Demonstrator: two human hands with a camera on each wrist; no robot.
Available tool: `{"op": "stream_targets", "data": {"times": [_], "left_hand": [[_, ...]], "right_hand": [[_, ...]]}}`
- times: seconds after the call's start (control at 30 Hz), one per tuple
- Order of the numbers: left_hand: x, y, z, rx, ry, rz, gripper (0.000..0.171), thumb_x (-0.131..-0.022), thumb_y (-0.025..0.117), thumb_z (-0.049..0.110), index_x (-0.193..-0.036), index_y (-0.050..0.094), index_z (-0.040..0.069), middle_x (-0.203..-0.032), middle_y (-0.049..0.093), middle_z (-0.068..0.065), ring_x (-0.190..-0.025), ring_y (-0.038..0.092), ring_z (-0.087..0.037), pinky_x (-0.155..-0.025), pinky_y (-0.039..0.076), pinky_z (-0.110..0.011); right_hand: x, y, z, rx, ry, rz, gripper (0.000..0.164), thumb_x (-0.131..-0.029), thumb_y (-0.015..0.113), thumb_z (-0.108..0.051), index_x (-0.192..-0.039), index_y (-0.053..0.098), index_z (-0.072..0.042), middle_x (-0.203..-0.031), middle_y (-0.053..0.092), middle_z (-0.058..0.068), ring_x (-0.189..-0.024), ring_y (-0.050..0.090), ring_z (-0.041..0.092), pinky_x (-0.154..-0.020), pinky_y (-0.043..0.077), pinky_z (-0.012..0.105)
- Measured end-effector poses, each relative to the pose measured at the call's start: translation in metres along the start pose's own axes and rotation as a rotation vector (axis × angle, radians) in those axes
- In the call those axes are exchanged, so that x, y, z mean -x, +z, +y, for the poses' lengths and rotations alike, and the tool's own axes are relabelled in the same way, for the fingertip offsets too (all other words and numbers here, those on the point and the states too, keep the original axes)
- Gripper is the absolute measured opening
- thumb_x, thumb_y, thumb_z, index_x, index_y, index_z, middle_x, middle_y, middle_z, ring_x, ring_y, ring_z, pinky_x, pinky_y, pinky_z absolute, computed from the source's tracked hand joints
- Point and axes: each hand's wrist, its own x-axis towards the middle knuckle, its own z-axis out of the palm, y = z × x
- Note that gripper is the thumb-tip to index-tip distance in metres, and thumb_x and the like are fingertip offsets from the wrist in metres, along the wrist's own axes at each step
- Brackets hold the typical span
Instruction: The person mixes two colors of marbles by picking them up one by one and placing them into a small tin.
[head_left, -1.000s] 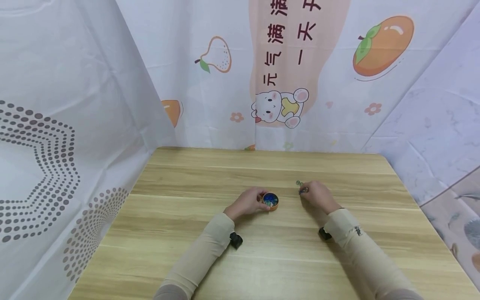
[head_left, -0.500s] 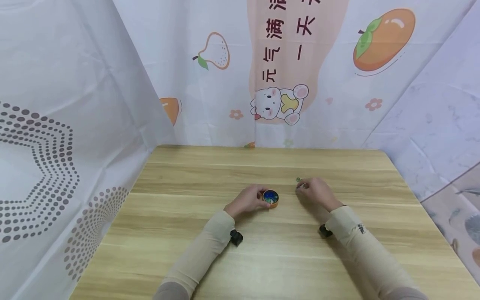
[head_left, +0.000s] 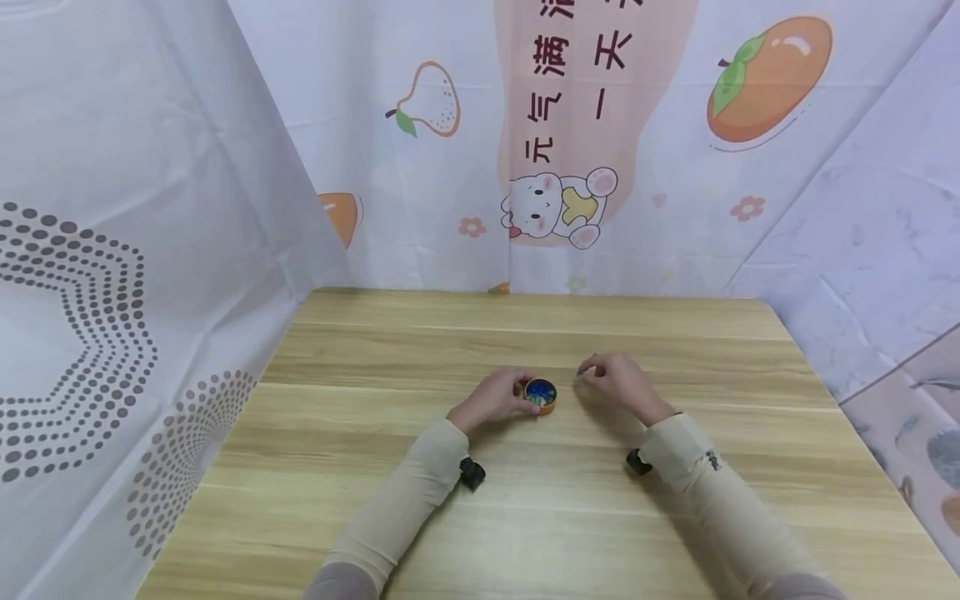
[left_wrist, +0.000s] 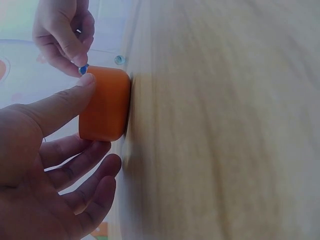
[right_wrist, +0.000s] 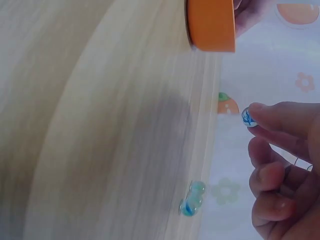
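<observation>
My left hand [head_left: 497, 402] grips a small round orange container [head_left: 542, 409] by its side, thumb and fingers curved round the wall. In the head view, blue and greenish glass pieces show inside it. The left wrist view has the container [left_wrist: 106, 104] standing on the wooden table. Just right of it, my right hand [head_left: 622, 385] is raised above the table. Its thumb and index finger pinch a clear glass marble [right_wrist: 249, 117] with blue swirls. Several more glass marbles [right_wrist: 193, 199] lie close together on the table below that hand; the hand hides them in the head view.
The wood-grain table [head_left: 420, 492] ends at a printed curtain [head_left: 435, 183] behind and a dotted curtain [head_left: 75, 333] on the left. A black wrist camera [head_left: 472, 473] sits under the left sleeve, another camera [head_left: 638, 462] under the right.
My right hand has picked up the marble and moved left toward the container, rising off the table. The left hand stays in place with the container.
</observation>
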Motion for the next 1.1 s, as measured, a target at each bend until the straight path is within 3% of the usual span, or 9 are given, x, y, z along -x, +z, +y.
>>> {"op": "stream_targets", "data": {"times": [0.6,1.1], "left_hand": [[0.0,-0.001,0.0,0.005,0.0,-0.002,0.049,-0.082,0.08,0.028,-0.126,0.063,0.014,-0.11,0.067,0.001,-0.095,0.059,-0.012,-0.085,0.048,-0.029],[0.001,-0.001,-0.001,0.019,-0.007,-0.015,0.046,-0.082,0.079,0.027,-0.123,0.064,0.015,-0.108,0.066,0.003,-0.096,0.059,-0.012,-0.085,0.048,-0.03]], "right_hand": [[0.002,0.008,-0.018,-0.103,-0.064,0.007,0.019,-0.09,0.069,-0.02,-0.103,0.074,-0.007,-0.07,0.063,0.0,-0.061,0.05,0.01,-0.057,0.042,0.026],[0.004,0.022,-0.025,-0.164,-0.101,-0.056,0.017,-0.09,0.069,-0.017,-0.105,0.074,-0.008,-0.069,0.064,0.003,-0.059,0.049,0.01,-0.054,0.04,0.023]]}}
